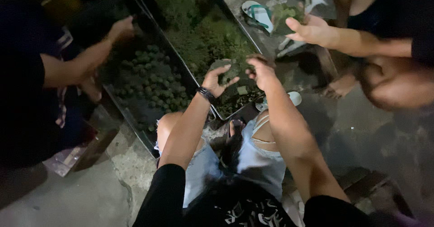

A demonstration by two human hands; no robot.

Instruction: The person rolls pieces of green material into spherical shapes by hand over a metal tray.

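My left hand (218, 78), with a dark band on the wrist, and my right hand (261, 71) meet over a lump of dark green moss-like stuff (231, 70), and both close on it from either side. The lump hangs just above the near end of a long black tray (218, 115) heaped with loose green material (205, 35). My knees in pale torn denim shorts show below.
A second black tray (131, 118) to the left holds several small green balls (151, 80); another person's hands (118, 28) reach over it. At upper right a third person's hand (312, 30) holds green stuff. A sandal (258, 14) lies on the wet concrete floor (361, 132).
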